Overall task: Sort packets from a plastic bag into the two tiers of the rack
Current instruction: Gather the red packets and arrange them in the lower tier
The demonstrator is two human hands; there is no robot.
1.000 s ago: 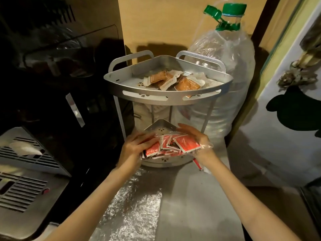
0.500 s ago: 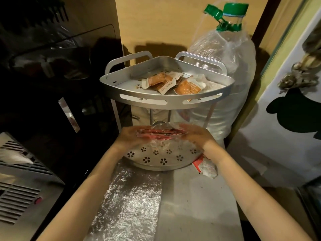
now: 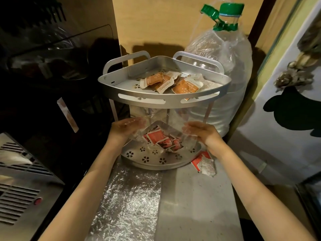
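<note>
A silver two-tier corner rack stands on the counter. Its upper tier (image 3: 142, 100) holds several orange and white packets (image 3: 184, 86). Over the lower tier (image 3: 156, 161) I hold a clear plastic bag (image 3: 175, 125) between both hands, its mouth stretched wide. Several red packets (image 3: 156, 136) sit in the bag's sagging bottom, just above the lower tier. My left hand (image 3: 124, 127) grips the bag's left edge, and my right hand (image 3: 203, 133) grips its right edge. One red and white packet (image 3: 204, 163) lies on the counter beside the rack's right side.
A large clear water bottle (image 3: 225, 70) with a green cap stands behind the rack on the right. A dark appliance (image 3: 52, 84) fills the left, with a metal vented unit (image 3: 19, 188) below it. Foil (image 3: 128, 202) covers part of the counter in front.
My hands rose from the lower tier with the red packets and moved apart. The clear bag is now stretched between them, with the packets hanging inside.
</note>
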